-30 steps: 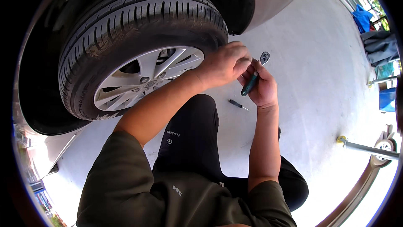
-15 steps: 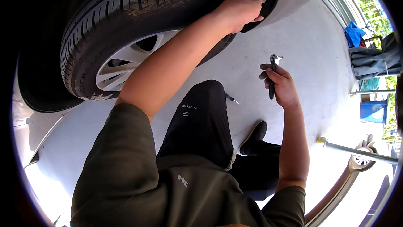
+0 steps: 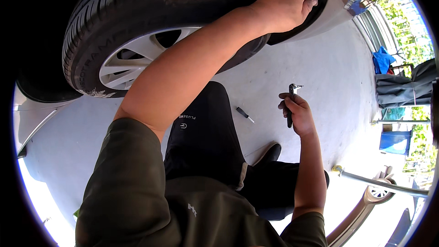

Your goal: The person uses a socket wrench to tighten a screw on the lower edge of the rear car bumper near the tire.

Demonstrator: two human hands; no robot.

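My left hand (image 3: 288, 8) reaches across the front of the tyre (image 3: 114, 23) to the dark wheel arch edge (image 3: 323, 1) of the car. Its fingers are curled closed there; anything between them is hidden. Lower and to the right, my right hand (image 3: 302, 113) grips the dark handle of a ratchet wrench (image 3: 292, 90) in the air over the floor. A thin bit sticks out sideways from the ratchet's head. The silver spoked rim (image 3: 120, 70) sits behind my left forearm.
A screwdriver (image 3: 244, 114) lies on the pale floor (image 3: 260, 78) beside my knee. At the right are a metal pole (image 3: 384, 184), a grey cover (image 3: 407, 84), a blue bin (image 3: 395, 142) and another car (image 3: 366, 206). The car's body panel (image 3: 342, 9) rises beyond my left hand.
My left hand has shifted up and right along the wheel arch edge in the picture. My right hand, with the ratchet wrench, appears lower. More of the screwdriver shows beside my knee.
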